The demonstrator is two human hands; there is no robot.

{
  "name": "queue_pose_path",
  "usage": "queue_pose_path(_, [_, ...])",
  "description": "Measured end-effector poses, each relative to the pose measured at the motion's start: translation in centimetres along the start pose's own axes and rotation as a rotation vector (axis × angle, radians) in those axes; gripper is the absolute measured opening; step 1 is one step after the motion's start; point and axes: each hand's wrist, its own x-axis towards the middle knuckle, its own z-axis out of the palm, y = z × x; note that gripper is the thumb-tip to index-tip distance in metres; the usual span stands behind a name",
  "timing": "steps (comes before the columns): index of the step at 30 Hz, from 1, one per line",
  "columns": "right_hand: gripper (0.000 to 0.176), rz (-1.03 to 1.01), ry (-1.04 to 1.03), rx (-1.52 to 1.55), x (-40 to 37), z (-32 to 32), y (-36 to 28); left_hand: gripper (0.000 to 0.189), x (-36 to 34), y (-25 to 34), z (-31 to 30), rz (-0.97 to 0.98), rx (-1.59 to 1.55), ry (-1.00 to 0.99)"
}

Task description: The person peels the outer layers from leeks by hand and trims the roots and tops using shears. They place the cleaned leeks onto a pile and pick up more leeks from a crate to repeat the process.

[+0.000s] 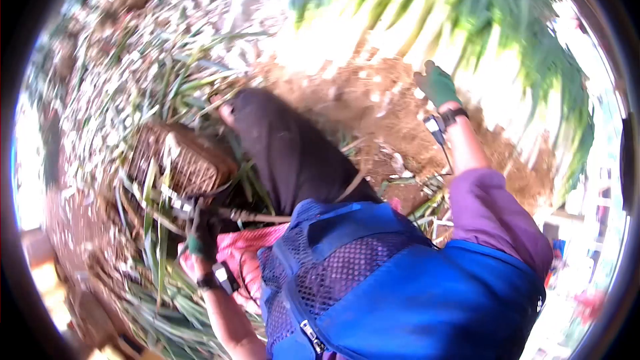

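Observation:
My right hand (437, 85), in a green glove, reaches toward the white ends of long green onions (427, 17) laid in a wide fan. Its fingers look slightly apart, with nothing visible between them. My left hand (202, 235), in a dark green glove, is low at the left, beside a pink-red cloth (257, 243) and loose green leaves. Blur hides its fingers, so I cannot make out whether it holds anything. A thin brown strap or stick (257, 217) runs close to that hand.
A brown woven basket-like block (180, 160) sits left of my bent leg (293, 150). Cut leaves and pale peelings (160, 60) cover the ground at the upper left. Bare brown soil (347, 103) lies between my leg and the onions.

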Motion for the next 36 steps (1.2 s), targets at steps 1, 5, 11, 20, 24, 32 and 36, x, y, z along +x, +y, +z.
queue_pose_path(1, [0.049, -0.055, -0.010, 0.260, -1.6, -0.8, -4.3, 0.057, 0.3, -0.2, -0.2, -0.101, 0.008, -0.128])
queue_pose_path(5, [0.061, -0.826, 0.005, 0.592, -8.9, 2.3, -21.3, 0.030, 3.2, 2.4, 0.5, -0.438, -0.885, 0.006])
queue_pose_path(11, [0.089, -1.242, -0.636, 0.564, -20.7, 10.9, -37.3, 0.025, 4.6, 7.5, -3.3, -0.487, -1.184, 0.159])
queue_pose_path(20, [0.087, -0.979, -0.672, -0.159, -22.5, 21.8, -40.1, 0.082, -5.4, -9.9, -11.1, -0.857, 0.554, 0.302])
queue_pose_path(24, [0.088, -0.994, -0.671, -0.074, -22.2, 23.0, -40.6, 0.121, -7.1, -17.9, -10.0, -1.032, 0.682, 0.000])
queue_pose_path(32, [0.086, -1.052, -0.567, -0.014, -22.7, 24.0, -40.6, 0.031, -1.7, -19.8, -12.9, -1.028, 0.586, -0.131])
queue_pose_path(36, [0.088, -1.019, -0.597, -0.048, -22.5, 23.9, -40.9, 0.045, 4.5, -31.9, -18.9, -0.758, 0.267, 0.185])
